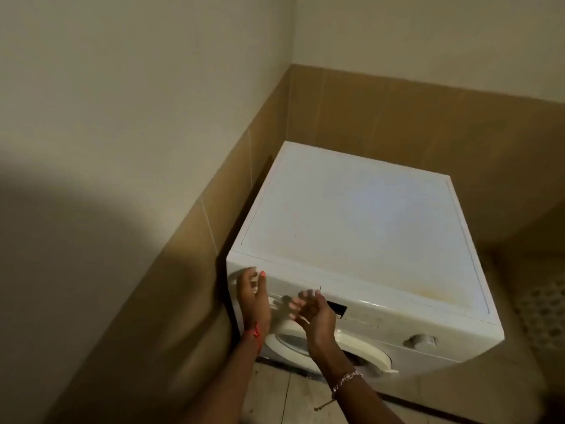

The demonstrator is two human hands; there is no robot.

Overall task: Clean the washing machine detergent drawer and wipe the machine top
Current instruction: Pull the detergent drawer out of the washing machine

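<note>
Detergent drawer (289, 283): flush in the front panel, upper left corner of the white washing machine (458, 341).
Left hand (253, 298): fingers straight, at the drawer's left end; contact unclear (blur).
Right hand (313, 312): loosely curled, holding nothing, before the drawer's right end.
Machine top (351, 228): yellowish stains near the front edge.
Setting: tiled wall corner (287, 117).

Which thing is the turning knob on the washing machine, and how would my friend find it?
Start at the white washing machine standing in the corner of the brown-tiled walls. Follow its front panel to the right end, past the dark display window. The knob is the only small round dial there, up and right of the big round door.
</note>
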